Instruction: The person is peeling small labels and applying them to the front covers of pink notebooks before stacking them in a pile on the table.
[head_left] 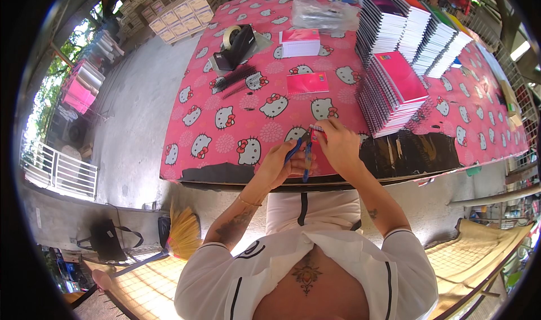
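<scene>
My left hand [277, 163] is closed around blue-handled pliers [307, 161] at the near edge of the table, their handles spread apart. The tool's dark jaws meet a small pink piece [318, 133] that looks like the edge of a spiral notebook. My right hand [341, 144] pinches this piece from the right; most of it is hidden by the fingers. Farther in lies a single pink notebook [307, 83], flat on the patterned cover. Behind it sits a short stack of pink-covered pads [300, 43]. To the left rests a bunch of black spiral coils [236, 79].
A tall stack of pink spiral notebooks [389, 94] stands right of my hands, with several more notebook stacks [383, 24] behind. A black tape dispenser [235, 47] is at the left. Clear plastic [324, 14] lies at the back. A broom [183, 234] leans below the table.
</scene>
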A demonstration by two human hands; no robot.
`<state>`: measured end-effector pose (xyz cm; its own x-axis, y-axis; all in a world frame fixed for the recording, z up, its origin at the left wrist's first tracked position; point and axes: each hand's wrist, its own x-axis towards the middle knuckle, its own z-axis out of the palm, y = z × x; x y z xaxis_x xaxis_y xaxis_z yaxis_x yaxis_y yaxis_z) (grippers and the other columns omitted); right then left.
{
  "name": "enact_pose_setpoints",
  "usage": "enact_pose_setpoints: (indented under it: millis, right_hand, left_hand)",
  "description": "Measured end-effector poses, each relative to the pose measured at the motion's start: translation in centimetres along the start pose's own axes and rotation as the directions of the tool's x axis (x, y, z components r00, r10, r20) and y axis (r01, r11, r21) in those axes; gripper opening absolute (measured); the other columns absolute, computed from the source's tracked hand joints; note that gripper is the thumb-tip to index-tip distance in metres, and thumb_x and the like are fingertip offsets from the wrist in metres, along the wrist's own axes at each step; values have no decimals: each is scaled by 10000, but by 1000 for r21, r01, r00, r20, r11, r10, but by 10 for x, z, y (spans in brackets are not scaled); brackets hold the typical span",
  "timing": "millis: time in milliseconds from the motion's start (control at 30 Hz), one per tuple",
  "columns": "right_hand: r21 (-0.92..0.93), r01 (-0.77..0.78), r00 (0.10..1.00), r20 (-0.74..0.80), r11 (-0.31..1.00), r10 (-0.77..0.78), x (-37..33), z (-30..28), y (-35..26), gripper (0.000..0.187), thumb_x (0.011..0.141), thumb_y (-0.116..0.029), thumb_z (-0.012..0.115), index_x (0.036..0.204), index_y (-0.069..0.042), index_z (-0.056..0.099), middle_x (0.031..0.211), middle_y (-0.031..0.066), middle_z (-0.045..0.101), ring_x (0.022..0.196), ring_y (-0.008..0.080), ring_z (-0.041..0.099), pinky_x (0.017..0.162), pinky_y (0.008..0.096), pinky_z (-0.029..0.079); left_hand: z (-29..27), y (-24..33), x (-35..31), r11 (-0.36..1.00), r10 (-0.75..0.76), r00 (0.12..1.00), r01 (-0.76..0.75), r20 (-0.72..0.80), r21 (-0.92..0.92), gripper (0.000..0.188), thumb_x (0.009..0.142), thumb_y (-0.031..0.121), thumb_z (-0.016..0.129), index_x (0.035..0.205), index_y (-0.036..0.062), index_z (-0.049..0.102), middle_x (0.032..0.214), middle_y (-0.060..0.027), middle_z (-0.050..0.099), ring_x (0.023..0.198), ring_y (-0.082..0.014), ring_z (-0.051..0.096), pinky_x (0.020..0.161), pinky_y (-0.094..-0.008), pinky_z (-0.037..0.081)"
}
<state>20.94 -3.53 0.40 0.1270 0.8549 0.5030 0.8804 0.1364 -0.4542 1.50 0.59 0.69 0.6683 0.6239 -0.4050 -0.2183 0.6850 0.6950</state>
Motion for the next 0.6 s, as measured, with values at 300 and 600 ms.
enact_pose_setpoints:
  millis: [300,600]
  right_hand:
    - [-12,44,999,-17,999,-45,-6,-12,8,227,854,-185,723,1066,-161,645,955,62,647,773,337,685,659,469,547]
    - [246,108,990,-117,963,-81,21,-102,-19,329,859,-32,702,1185,-28,662,944,163,652,790,361,643,689,409,503]
  left_hand:
    - [-52,13,3,17,571,804,-217,168,976,342,942,178,660,1277,111,672,1207,-180,648,1057,-351,635,803,-409,520]
    - [29,43,27,426,664,686,-674,297,604,434,956,134,692,1362,30,578,1243,-93,630,988,-153,644,843,-277,516]
